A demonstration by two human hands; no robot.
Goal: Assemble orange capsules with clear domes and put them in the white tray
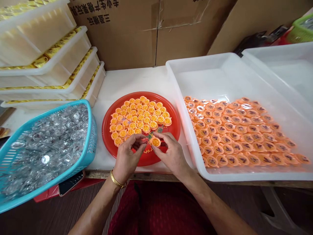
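In my right hand (172,156) is a small orange toy cup (156,142) with yellow bits inside, pinched between thumb and fingers over the near part of a red round tray (107,130). My left hand (127,157), with a gold bangle at the wrist, is closed in a pinch just left of that cup. Whatever lies between its fingertips is too small to make out. Many similar orange cups (139,117) stand packed together on the tray beyond my hands. A few loose yellow bits (147,151) lie near the tray's front.
A blue basket (91,130) of clear plastic pieces (49,147) stands left, beside a phone (70,183). Behind it rise stacked white trays (56,78) with yellow items. At right, a large white bin (202,71) holds rows of orange cups (234,130). Cardboard boxes (127,39) line the back.
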